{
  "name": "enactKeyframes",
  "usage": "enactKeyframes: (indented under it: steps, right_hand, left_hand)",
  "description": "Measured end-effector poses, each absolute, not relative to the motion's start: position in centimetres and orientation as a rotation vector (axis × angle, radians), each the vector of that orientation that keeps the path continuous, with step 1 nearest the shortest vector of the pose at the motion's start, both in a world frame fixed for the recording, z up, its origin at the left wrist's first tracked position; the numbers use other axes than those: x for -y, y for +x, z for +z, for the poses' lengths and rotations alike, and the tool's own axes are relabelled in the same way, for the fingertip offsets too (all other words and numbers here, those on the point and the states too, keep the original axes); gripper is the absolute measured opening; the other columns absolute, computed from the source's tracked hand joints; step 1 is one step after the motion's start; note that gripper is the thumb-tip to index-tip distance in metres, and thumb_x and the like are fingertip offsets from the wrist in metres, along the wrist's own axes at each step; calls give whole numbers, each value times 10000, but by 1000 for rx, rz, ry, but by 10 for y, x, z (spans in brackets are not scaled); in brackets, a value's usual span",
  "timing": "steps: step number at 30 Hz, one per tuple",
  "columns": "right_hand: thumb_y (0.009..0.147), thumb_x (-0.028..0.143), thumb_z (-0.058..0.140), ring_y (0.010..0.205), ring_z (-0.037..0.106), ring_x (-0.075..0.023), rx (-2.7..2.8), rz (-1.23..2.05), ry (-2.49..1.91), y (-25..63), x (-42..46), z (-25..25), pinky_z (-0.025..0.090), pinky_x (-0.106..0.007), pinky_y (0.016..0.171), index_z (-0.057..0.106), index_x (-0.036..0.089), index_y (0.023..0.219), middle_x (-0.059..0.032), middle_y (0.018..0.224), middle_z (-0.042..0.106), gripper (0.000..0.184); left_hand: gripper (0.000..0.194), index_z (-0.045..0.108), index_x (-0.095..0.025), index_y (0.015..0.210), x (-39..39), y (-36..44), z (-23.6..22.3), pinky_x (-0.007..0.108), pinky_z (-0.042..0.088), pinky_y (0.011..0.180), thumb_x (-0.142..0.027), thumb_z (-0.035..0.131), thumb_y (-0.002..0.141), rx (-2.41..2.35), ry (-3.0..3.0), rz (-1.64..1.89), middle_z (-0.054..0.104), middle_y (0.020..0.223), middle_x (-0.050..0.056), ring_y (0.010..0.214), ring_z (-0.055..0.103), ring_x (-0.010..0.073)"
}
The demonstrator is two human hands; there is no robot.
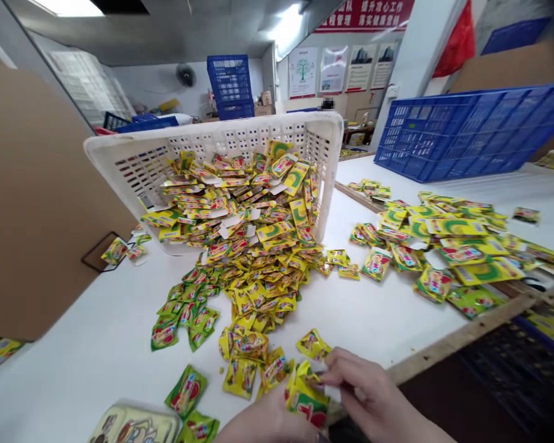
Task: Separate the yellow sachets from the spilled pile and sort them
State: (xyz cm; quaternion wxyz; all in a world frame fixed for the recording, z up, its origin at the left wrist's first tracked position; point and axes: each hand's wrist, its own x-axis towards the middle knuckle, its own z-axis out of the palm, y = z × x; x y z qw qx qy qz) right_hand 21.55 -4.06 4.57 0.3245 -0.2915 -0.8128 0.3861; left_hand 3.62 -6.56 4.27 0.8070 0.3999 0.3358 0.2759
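Yellow packets point(263, 289), red banner point(364, 15) with "管理"

6 o'clock: left hand point(272, 418) grips a small yellow-green carton point(309, 403); right hand point(364, 378) has its fingers at the top, details blurred. Loose yellow packet point(312, 344) just beside the right fingertips. White basket point(212, 127) on its side spanning 10 to 1, full of small boxes point(277, 231); yellow packets point(258, 295) heap toward 6. Green packets point(184, 307) at 8, cartoon-printed case point(133, 426) at 7, scattered boxes point(461, 229) at 3, blue crate point(471, 132) at 2.
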Motion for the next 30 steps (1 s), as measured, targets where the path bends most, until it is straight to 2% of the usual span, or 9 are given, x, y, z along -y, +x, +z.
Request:
enactKeyframes:
  steps: [3, 6, 11, 13, 15, 17, 19, 24, 30]
  right_hand:
    - [807, 117, 360, 716, 578, -149, 2152, 1154, -779, 212, 45, 55, 450, -245, 648, 618, 188, 817, -50, 743, 609, 268]
    - [822, 199, 421, 674, 569, -136, 2161, 1338, -873, 209, 56, 57, 455, -234, 630, 636, 196, 848, -38, 783, 628, 217]
    - [793, 265, 496, 689, 578, -152, 2067, 1291, -1027, 224, 49, 48, 472, -254, 648, 637, 183, 755, -36, 754, 630, 168]
    - [806, 288, 452, 592, 568, -153, 1971, 1118, -1186, 252, 23, 53, 478, -271, 561, 624, 185, 763, -40, 739, 621, 205]
    - [793, 270, 435, 510, 545, -161, 1837, 656, -1478, 289, -15, 62, 465, -296, 491, 602, 181, 862, -61, 773, 633, 202]
    - [790, 239, 431, 701, 601, -236, 1749, -20, -1760, 320, -54, 70, 480, -377, 642, 590, 167, 968, -118, 989, 628, 250]
    - [820, 229, 382, 933, 578, -298, 1857, -258, -1835, 332, -89, 70, 459, -426, 762, 546, 149, 1091, -144, 1206, 532, 327]
    - [716, 202, 545, 1172, 453, -264, 2281, -21, -1628, 284, -141, 25, 396, -346, 928, 464, 157, 1229, -113, 1254, 527, 521]
    - [741, 92, 412, 839, 634, -300, 2234, 211, -1635, 258, -162, -9, 471, -386, 665, 621, 155, 1016, -153, 971, 678, 351]
  left_hand:
    - [533, 555, -178, 988, 67, 31, 35, 226, 389, 699, -85, 670, 477, -718, 858, 613, 536, 774, -44, 747, 494, 134]
    - [685, 489, -191, 1154, 69, 28, 13, 343, 381, 883, -177, 719, 509, -772, 985, 607, 573, 966, 24, 980, 506, 238]
    - [1019, 195, -172, 1369, 69, 36, 2, 465, 200, 1052, -373, 761, 545, -823, 1273, 703, 435, 1289, 138, 1276, 280, 308]
    - [963, 162, -188, 1381, 69, 28, 12, 451, 121, 1084, -412, 705, 617, -997, 1421, 831, 357, 1368, 132, 1315, 212, 279]
    - [717, 305, -228, 1334, 69, 1, 20, 421, 115, 1097, -443, 595, 715, -1316, 1529, 914, 368, 1377, 92, 1310, 236, 254]
    - [479, 479, -253, 1198, 69, -45, 19, 407, 238, 1064, -485, 468, 779, -1627, 1530, 856, 478, 1294, 62, 1226, 383, 256]
    - [489, 520, -228, 1102, 71, -99, 8, 399, 398, 943, -555, 436, 749, -1853, 1505, 694, 566, 1172, 76, 1069, 523, 279]
    - [650, 533, -147, 1018, 98, -164, -5, 510, 395, 837, -645, 482, 604, -2511, 1435, 237, 588, 1020, 159, 1013, 502, 383]
    - [303, 549, -182, 822, 107, -135, 1, 427, 411, 773, -462, 487, 723, -2359, 1511, 367, 600, 856, 91, 875, 544, 300]
